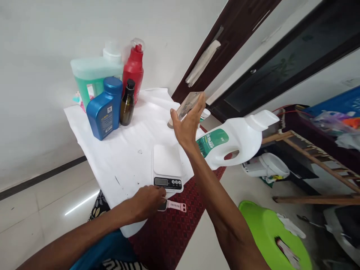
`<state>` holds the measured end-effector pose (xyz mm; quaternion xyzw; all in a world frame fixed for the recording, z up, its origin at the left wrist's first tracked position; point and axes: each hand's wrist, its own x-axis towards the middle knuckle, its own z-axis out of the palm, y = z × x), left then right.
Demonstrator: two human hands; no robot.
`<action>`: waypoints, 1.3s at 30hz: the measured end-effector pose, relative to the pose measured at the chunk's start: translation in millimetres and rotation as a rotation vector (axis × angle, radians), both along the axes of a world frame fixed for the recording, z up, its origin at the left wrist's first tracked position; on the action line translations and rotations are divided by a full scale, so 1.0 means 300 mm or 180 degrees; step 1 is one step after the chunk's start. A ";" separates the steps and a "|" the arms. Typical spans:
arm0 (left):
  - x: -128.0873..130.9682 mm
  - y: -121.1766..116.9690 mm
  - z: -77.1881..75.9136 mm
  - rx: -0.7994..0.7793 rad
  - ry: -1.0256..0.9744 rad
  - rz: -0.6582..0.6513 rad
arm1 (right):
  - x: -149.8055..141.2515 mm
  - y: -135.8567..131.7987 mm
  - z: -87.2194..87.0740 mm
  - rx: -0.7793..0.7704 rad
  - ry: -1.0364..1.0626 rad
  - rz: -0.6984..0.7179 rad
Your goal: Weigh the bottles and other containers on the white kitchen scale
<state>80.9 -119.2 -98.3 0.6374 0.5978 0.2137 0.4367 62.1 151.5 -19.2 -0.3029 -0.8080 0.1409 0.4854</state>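
My right hand [187, 123] is raised over the table with its fingers closed round a small clear bottle [188, 105], held tilted. My left hand [149, 202] rests at the near edge of a white digital scale [167, 165], fingers curled by its display and beside a pink watch strap [176, 205]; whether it grips anything is hidden. A large white jug with a green label [236, 138] lies on its side at the table's right edge, behind my right forearm.
At the back of the white cloth [126, 150] stand a green jug [90, 75], a red bottle [134, 69], a blue can [104, 108] and a dark glass bottle [128, 103]. A green basin [270, 232] and a wooden rack [315, 157] are on the floor at right.
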 end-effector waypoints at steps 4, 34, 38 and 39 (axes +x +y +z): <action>-0.002 -0.009 0.034 0.0197 0.1276 -0.0212 | 0.162 -0.150 -0.046 0.0450 -0.0119 0.0339; -0.732 0.021 0.092 0.1600 0.0927 0.4631 | 0.843 -0.703 -0.506 -0.0155 -0.0359 -0.0078; -0.757 0.027 0.094 0.1693 0.0978 0.4723 | 0.825 -0.713 -0.492 -0.0036 -0.0373 -0.0277; -0.756 0.019 0.090 0.1751 0.0989 0.4721 | 0.819 -0.712 -0.488 -0.0001 -0.0377 -0.0332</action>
